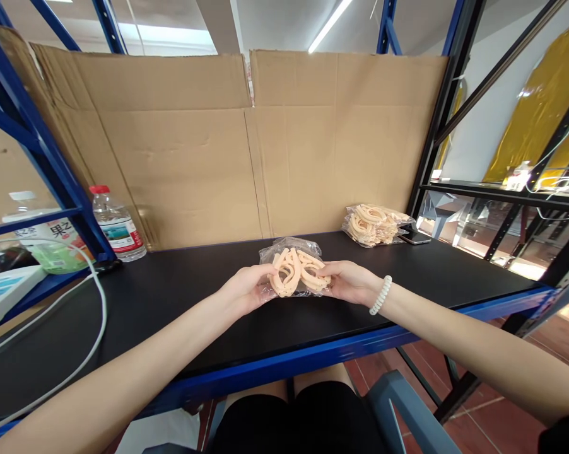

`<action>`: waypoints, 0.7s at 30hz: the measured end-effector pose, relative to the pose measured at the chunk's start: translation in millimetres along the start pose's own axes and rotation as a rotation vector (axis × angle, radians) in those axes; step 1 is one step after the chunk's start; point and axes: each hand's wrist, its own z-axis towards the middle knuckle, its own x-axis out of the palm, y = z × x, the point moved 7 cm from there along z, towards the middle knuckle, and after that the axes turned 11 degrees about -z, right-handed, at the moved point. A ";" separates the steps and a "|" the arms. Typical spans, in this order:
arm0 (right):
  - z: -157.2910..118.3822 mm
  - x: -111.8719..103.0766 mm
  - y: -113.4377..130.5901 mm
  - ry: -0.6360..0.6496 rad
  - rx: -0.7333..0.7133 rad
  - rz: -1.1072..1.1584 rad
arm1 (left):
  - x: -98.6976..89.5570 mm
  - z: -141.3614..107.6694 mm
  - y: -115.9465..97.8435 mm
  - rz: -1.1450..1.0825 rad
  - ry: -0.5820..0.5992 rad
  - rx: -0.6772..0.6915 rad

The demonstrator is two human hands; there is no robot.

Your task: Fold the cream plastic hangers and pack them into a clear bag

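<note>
Both hands meet over the middle of the black tabletop, with beige loop-shaped pieces (287,271) between them. A clear plastic bag (296,244) surrounds or lies under these pieces; I cannot tell which for every part. My left hand (253,287) is closed on the left piece, thumb on top and fingers beneath. On the other side, my right hand (348,281) grips the right piece in the same way. The two pieces touch or nearly touch at the centre. Their exact kind is unclear.
A pile of similar bagged beige pieces (374,225) lies at the back right beside a phone (414,237). At the left stand a red-capped water bottle (118,227) and a white cable (103,309). Cardboard (180,170) walls the back; a blue edge (284,359) runs along the front.
</note>
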 end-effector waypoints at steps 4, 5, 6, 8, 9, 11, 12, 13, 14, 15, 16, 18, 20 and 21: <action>-0.7 -14.5 8.4 -0.025 -0.059 0.019 | 12.5 5.9 1.9 -0.019 -0.006 0.051; -2.6 -17.6 11.6 -0.032 -0.075 0.018 | 17.0 8.0 3.1 -0.025 0.002 0.058; -5.1 -20.7 15.3 -0.044 -0.094 0.016 | 21.8 10.3 4.5 -0.031 0.013 0.062; -11.5 -26.8 23.6 -0.079 -0.128 0.010 | 32.4 15.2 7.2 -0.042 0.039 0.068; -14.9 -29.8 27.6 -0.099 -0.140 0.006 | 37.9 17.9 8.5 -0.045 0.051 0.069; -21.1 -36.2 35.6 -0.133 -0.156 -0.003 | 49.3 24.0 10.9 -0.045 0.070 0.068; -23.7 -40.0 39.9 -0.148 -0.165 -0.006 | 55.2 27.5 11.8 -0.046 0.074 0.066; -26.1 -44.7 44.9 -0.166 -0.176 -0.008 | 61.6 31.3 12.5 -0.048 0.078 0.064; -28.2 -50.4 50.8 -0.187 -0.191 -0.011 | 68.7 35.5 12.7 -0.050 0.082 0.063; -30.2 -56.7 57.5 -0.204 -0.207 -0.016 | 77.0 39.9 12.2 -0.057 0.089 0.062; -31.9 -63.4 65.3 -0.216 -0.220 -0.024 | 86.7 44.5 11.1 -0.064 0.100 0.062; -35.0 -77.9 84.2 -0.225 -0.243 -0.049 | 109.6 54.1 6.2 -0.082 0.118 0.072; -37.6 -94.7 107.4 -0.232 -0.261 -0.072 | 136.7 64.0 -1.7 -0.091 0.130 0.090; -38.9 -104.4 120.2 -0.246 -0.271 -0.076 | 151.4 69.2 -5.9 -0.095 0.133 0.096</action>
